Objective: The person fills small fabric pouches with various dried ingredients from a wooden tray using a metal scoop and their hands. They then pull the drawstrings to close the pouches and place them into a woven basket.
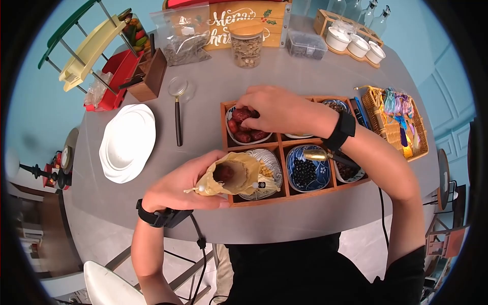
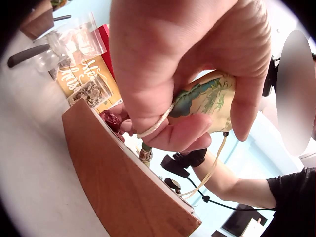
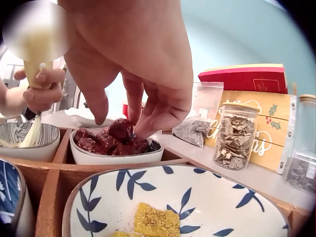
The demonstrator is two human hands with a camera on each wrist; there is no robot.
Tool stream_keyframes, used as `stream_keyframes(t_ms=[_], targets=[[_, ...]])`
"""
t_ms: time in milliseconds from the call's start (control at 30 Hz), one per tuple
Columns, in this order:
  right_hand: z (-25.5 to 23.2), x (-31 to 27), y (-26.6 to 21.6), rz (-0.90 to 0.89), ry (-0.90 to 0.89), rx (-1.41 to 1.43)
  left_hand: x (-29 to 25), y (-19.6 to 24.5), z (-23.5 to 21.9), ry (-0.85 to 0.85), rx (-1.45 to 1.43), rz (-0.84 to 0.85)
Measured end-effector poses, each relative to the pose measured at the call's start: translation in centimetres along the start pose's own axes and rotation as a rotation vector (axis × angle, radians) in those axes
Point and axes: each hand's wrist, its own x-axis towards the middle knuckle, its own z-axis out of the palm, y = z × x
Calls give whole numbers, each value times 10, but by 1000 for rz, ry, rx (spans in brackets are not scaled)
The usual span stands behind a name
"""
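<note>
My left hand [image 1: 175, 180] grips a cream drawstring pouch [image 1: 245, 170] by its side, mouth facing up. Inside the pouch a reddish-brown thing shows. In the left wrist view the pouch [image 2: 217, 101] bears a green printed pattern. At the far left compartment of a wooden divided tray [image 1: 284, 175], my right hand [image 1: 277, 109] reaches into a bowl of red dates [image 1: 241, 136]. Its thumb and fingers pinch a wrinkled red date [image 3: 121, 129] on top. Below the pouch sits a striped bowl [image 1: 274, 165], partly covered by a cream tassel [image 3: 33, 133].
Black beans [image 1: 304, 174] fill a blue bowl, with a gold-coloured scoop [image 1: 315, 154] across it. A white plate [image 1: 127, 145] and a black-handled strainer [image 1: 178, 117] lie left. Behind stand a lidded jar [image 1: 246, 48] and a zip bag [image 1: 185, 46]. A wicker basket [image 1: 394, 122] lies right.
</note>
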Motion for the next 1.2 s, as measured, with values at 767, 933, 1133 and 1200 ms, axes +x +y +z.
stream_keyframes(t_ms=[767,933,1133,1200], targets=[[-20,-48,-73,-411,154,228,10,16,16,22,-61,-17],[-17,-40,-73,-405,87,143,8,19,10,4,54,-51],[-48,-27,-36,-41,260,298,-8,1,6,113,-35,-24],[-44,-22,-15,42,262,158,-11,-2,7,165,-38,25]])
